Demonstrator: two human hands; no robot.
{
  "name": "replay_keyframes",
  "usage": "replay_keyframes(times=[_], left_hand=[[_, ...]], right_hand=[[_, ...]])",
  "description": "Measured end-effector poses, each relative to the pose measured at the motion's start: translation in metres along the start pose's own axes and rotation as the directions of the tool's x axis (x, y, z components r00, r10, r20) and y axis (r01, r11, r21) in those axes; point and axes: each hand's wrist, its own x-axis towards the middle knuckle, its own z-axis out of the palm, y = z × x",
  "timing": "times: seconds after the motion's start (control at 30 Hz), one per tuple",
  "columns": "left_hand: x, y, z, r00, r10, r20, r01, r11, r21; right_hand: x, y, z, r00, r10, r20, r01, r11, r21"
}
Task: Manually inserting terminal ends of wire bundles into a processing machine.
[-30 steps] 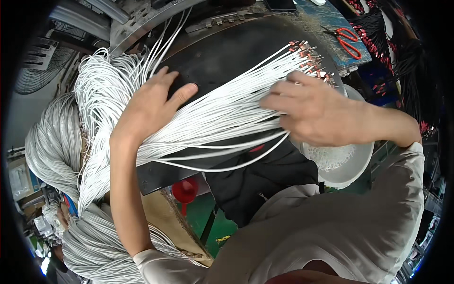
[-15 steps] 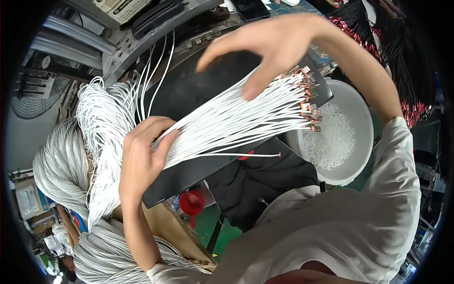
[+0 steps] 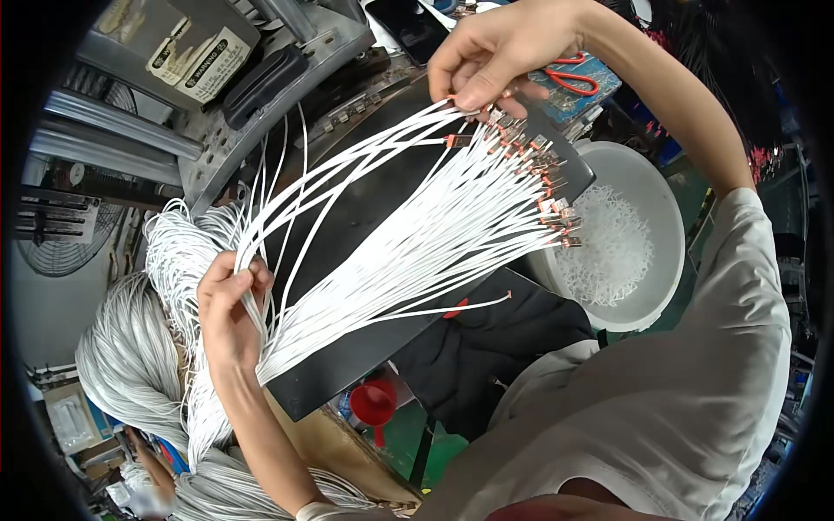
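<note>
A wide fan of white cables [image 3: 391, 234] lies across a black board [image 3: 365, 165], orange-and-metal connectors [image 3: 556, 208] at its right end. My right hand [image 3: 512, 61] pinches several cables near their connector ends, lifted at the board's far edge. Those lifted strands arc back to my left hand [image 3: 233, 308], whose thumb and fingers are closed around them beside the fan's left end. One connector [image 3: 458, 141] hangs just below my right fingers. A single cable with a small pinkish tip lies apart at the near side.
A white bucket [image 3: 669, 226] of small white scraps stands right of the board. Red-handled scissors [image 3: 573, 76] and a phone [image 3: 408, 30] lie beyond it. Bundled white cables [image 3: 130, 347] fill the left side. A red funnel-like cup [image 3: 373, 402] sits below the board.
My right hand has come down from above the fan and taken several cable ends, raising them. My left hand has shifted from the main bundle to the lifted strands.
</note>
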Motion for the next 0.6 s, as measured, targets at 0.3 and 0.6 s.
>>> replay_keyframes(times=[0.3,0.6], left_hand=[[0.037,0.003,0.142,0.452,-0.31,0.836,0.312,0.933,0.177],[0.027,-0.043,0.176,0.842,-0.248,0.48,0.328,0.941,-0.089]], right_hand=[[-0.003,0.062,-0.015,0.826,-0.208,-0.524,0.368,0.903,0.222],[0.091,0.034,0.024,0.9,-0.302,-0.314,0.352,0.929,0.113]])
